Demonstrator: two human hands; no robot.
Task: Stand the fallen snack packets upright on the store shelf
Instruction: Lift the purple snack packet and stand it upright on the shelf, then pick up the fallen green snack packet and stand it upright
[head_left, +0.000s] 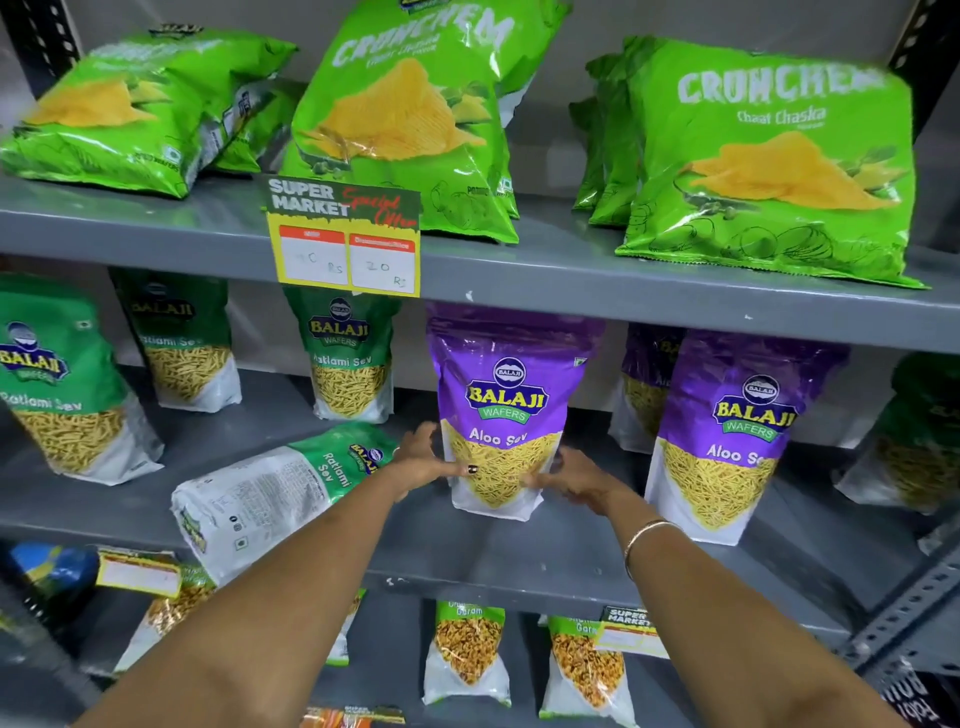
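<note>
Head view is looking at the middle shelf (519, 551), and both hands are on the purple Balaji Aloo Sev packet (506, 410) in the centre. The left hand (426, 462) cups its lower left edge with the thumb across the front, and the right hand (569, 475) presses in on the lower right edge, so the pouch is pinched between the two palms near its base. It looks pretty much upright already, bottom on the shelf, so I'd say this is the settling step: steadying it so it stands by itself.

The obvious one left is the green Ratlami Sev packet (270, 493) lying on its side just left of the left forearm, back panel facing up, near the front lip. Next move probably calls for letting go gently, checking the purple pouch doesn't tip, then tipping the green one up onto its base beside the other green Ratlami Sev pouches (353, 358).
</note>
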